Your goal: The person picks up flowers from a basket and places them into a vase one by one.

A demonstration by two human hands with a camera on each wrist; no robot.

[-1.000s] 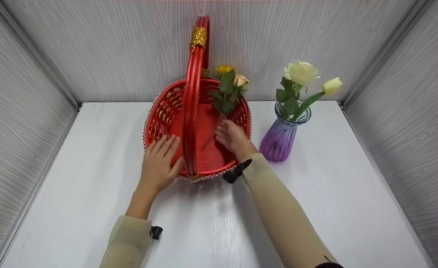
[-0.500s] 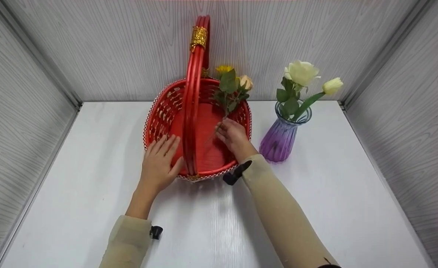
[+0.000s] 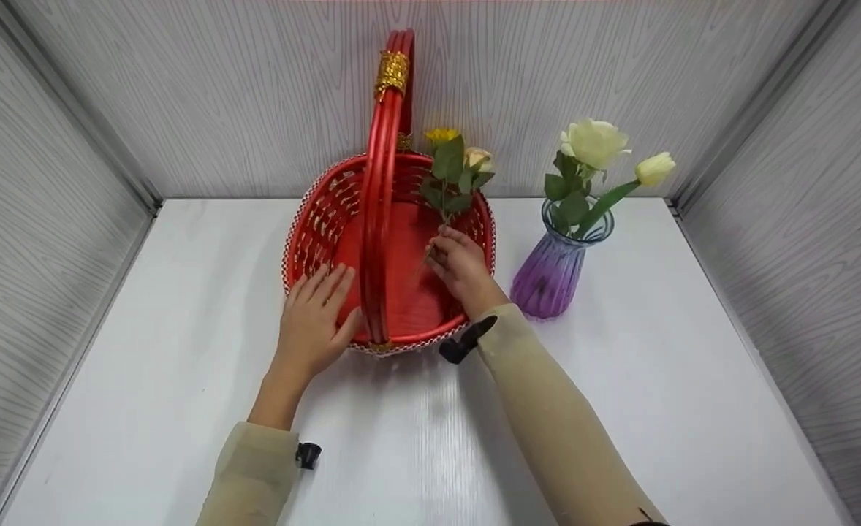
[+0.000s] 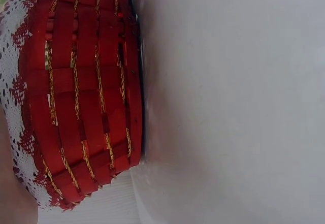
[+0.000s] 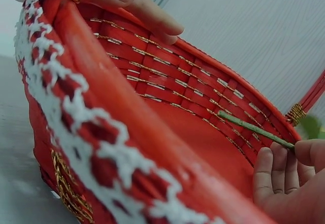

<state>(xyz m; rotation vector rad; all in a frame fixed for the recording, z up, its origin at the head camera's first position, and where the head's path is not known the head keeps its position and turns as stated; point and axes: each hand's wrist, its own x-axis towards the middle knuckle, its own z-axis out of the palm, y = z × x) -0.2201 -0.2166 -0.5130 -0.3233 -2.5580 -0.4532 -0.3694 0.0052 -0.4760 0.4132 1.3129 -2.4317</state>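
The right hand pinches the peach rose at the red wicker basket's two o'clock; yellow flower at one. The handle stands between the hands; the left hand, fingers extended, touches eight; purple vase at three.

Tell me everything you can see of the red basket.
The basket is glossy red, woven of flat strips, perhaps bamboo, with gold cord. White lace edges its rim; a tall handle with gold wrapping arches over it. It stands upright on the white table. The left hand rests on its near-left rim; the right hand holds a flower's stem inside it.
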